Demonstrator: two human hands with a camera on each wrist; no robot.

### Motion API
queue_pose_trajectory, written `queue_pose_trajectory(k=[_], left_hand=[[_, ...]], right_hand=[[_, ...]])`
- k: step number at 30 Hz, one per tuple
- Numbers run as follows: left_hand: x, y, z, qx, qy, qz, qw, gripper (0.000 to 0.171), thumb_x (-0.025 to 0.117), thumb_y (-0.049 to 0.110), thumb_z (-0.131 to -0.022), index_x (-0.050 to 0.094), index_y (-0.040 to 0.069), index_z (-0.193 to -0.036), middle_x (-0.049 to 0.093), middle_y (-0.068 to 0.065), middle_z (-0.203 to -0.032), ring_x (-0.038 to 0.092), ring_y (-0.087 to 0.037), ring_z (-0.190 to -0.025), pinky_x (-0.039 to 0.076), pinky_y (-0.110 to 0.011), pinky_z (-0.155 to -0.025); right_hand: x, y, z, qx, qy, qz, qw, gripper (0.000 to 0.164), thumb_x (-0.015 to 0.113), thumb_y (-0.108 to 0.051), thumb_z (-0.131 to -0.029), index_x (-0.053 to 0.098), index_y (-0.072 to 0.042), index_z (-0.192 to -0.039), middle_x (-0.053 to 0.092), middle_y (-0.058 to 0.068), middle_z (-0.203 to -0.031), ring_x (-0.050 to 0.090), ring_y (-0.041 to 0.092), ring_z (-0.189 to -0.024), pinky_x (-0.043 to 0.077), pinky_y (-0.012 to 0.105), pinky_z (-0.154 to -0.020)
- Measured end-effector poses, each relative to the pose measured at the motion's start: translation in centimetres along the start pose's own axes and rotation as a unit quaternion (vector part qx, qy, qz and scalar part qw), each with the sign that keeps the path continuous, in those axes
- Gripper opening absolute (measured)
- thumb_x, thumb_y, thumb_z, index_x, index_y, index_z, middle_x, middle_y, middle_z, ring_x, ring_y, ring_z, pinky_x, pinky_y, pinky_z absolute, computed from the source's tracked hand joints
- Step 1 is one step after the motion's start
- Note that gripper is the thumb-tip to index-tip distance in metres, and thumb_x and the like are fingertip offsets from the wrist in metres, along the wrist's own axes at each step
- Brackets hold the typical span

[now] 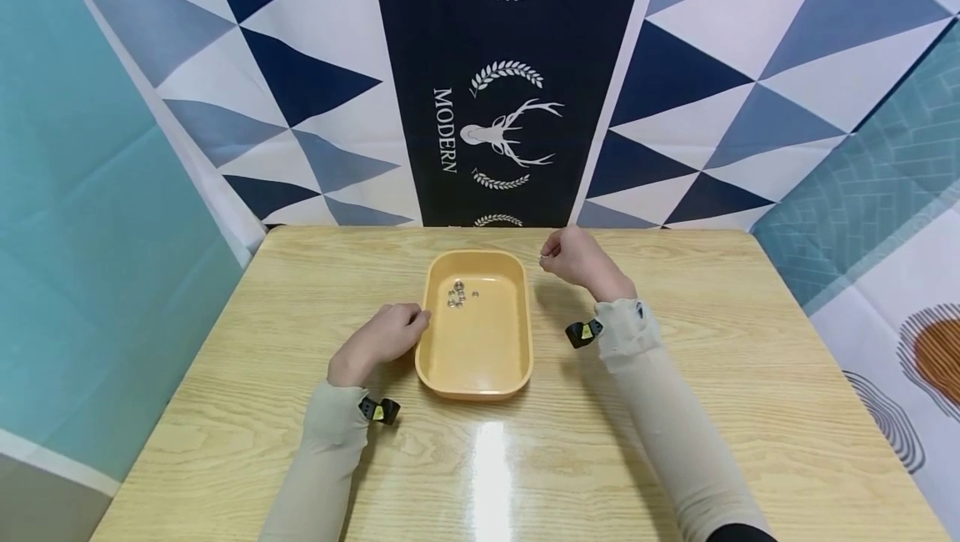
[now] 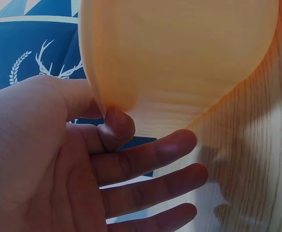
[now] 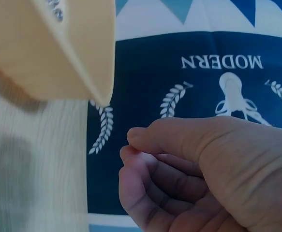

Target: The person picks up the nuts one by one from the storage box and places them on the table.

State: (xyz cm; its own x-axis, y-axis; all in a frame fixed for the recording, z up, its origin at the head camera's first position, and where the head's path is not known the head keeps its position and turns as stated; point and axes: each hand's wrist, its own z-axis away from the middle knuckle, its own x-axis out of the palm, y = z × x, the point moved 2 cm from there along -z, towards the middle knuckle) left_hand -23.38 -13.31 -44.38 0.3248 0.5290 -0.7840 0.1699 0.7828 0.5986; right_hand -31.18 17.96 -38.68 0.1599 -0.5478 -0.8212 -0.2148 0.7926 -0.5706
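A yellow plastic tray (image 1: pixel 477 358) stands on the table, with several small shiny metal pieces (image 1: pixel 456 295) that look like nuts or rings in its far left part. My left hand (image 1: pixel 384 333) holds the tray's left rim between thumb and index finger; the other fingers (image 2: pixel 155 193) extend loosely below the rim. Beyond the tray's far right corner is my right hand (image 1: pixel 579 260), raised over the table. Its thumb and index fingertips pinch a small shiny metal piece (image 1: pixel 542 258), which the fingers hide in the right wrist view (image 3: pixel 131 142).
The light wooden table (image 1: pixel 675 409) extends to both sides of the tray. A patterned cloth (image 1: pixel 495 42) in blue, white and black hangs along its far edge. Black wrist cameras (image 1: pixel 583 333) sit on both sleeved wrists.
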Motion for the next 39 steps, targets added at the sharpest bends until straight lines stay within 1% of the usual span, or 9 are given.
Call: queue_pose_trajectory(k=[4, 8, 16, 21, 27, 32, 36, 39], left_hand=[[0.0, -0.1, 0.1, -0.003, -0.002, 0.002, 1.0, 0.036, 0.041, 0.029, -0.11, 0.057, 0.011, -0.083, 0.048, -0.004, -0.068, 0.047, -0.018, -0.061, 0.04, -0.031, -0.062], [0.1, -0.2, 0.0, -0.002, -0.003, 0.004, 1.0, 0.036, 0.041, 0.03, -0.11, 0.058, 0.011, -0.084, 0.049, -0.003, -0.068, 0.047, -0.018, -0.061, 0.04, -0.03, -0.062], [0.2, -0.4, -0.1, 0.002, -0.006, 0.003, 1.0, 0.036, 0.042, 0.03, -0.11, 0.057, 0.011, -0.083, 0.049, -0.003, -0.069, 0.048, -0.017, -0.063, 0.04, -0.03, -0.064], [0.2, -0.3, -0.1, 0.0, -0.008, 0.007, 0.9999, 0.037, 0.042, 0.032, -0.11, 0.058, 0.011, -0.084, 0.05, -0.003, -0.069, 0.048, -0.017, -0.062, 0.04, -0.03, -0.063], [0.1, -0.2, -0.2, -0.004, -0.008, 0.009, 0.9999, 0.037, 0.041, 0.033, -0.11, 0.06, 0.011, -0.086, 0.049, -0.002, -0.069, 0.048, -0.017, -0.062, 0.041, -0.031, -0.063], [0.1, -0.2, -0.1, -0.007, -0.008, 0.013, 0.9999, 0.038, 0.041, 0.032, -0.11, 0.06, 0.01, -0.087, 0.05, -0.004, -0.069, 0.048, -0.018, -0.062, 0.04, -0.031, -0.063], [0.3, -0.3, 0.1, -0.009, -0.011, 0.014, 0.9998, 0.038, 0.041, 0.032, -0.11, 0.059, 0.011, -0.085, 0.049, -0.003, -0.068, 0.048, -0.017, -0.061, 0.04, -0.031, -0.063], [0.3, -0.3, 0.1, -0.011, -0.01, 0.014, 0.9998, 0.038, 0.041, 0.033, -0.11, 0.06, 0.011, -0.085, 0.048, -0.002, -0.068, 0.047, -0.017, -0.061, 0.04, -0.03, -0.062]], right_hand=[[-0.2, 1.2, 0.3, 0.007, -0.001, 0.005, 1.0, 0.015, 0.067, -0.007, -0.091, 0.074, 0.003, -0.099, 0.073, 0.017, -0.095, 0.064, 0.022, -0.077, 0.053, 0.035, -0.073], [-0.5, 2.6, 0.9, 0.026, -0.001, 0.008, 1.0, 0.016, 0.068, -0.01, -0.092, 0.074, 0.003, -0.099, 0.073, 0.016, -0.094, 0.064, 0.02, -0.073, 0.052, 0.033, -0.07], [-0.5, 5.1, 1.8, 0.044, -0.003, -0.001, 0.999, 0.015, 0.068, -0.007, -0.092, 0.073, 0.005, -0.099, 0.073, 0.017, -0.092, 0.063, 0.016, -0.071, 0.051, 0.029, -0.066], [-0.3, 5.9, 2.2, 0.047, -0.006, 0.0, 0.999, 0.015, 0.068, -0.008, -0.092, 0.073, 0.005, -0.098, 0.074, 0.016, -0.09, 0.064, 0.017, -0.07, 0.05, 0.029, -0.066], [0.2, 6.6, 2.3, 0.049, -0.016, 0.007, 0.999, 0.016, 0.067, -0.007, -0.093, 0.074, 0.005, -0.099, 0.073, 0.018, -0.095, 0.064, 0.023, -0.081, 0.051, 0.033, -0.073], [0.8, 7.3, 2.3, 0.06, -0.028, 0.006, 0.998, 0.014, 0.068, -0.007, -0.094, 0.073, 0.004, -0.099, 0.072, 0.017, -0.096, 0.065, 0.024, -0.084, 0.054, 0.036, -0.077], [1.3, 7.9, 2.4, 0.066, -0.035, 0.018, 0.997, 0.012, 0.07, -0.009, -0.094, 0.073, 0.003, -0.096, 0.072, 0.014, -0.093, 0.063, 0.023, -0.083, 0.053, 0.036, -0.077], [1.4, 8.2, 2.4, 0.067, -0.032, 0.032, 0.997, 0.011, 0.071, -0.01, -0.093, 0.074, 0.001, -0.094, 0.072, 0.013, -0.091, 0.062, 0.022, -0.08, 0.051, 0.036, -0.076]])
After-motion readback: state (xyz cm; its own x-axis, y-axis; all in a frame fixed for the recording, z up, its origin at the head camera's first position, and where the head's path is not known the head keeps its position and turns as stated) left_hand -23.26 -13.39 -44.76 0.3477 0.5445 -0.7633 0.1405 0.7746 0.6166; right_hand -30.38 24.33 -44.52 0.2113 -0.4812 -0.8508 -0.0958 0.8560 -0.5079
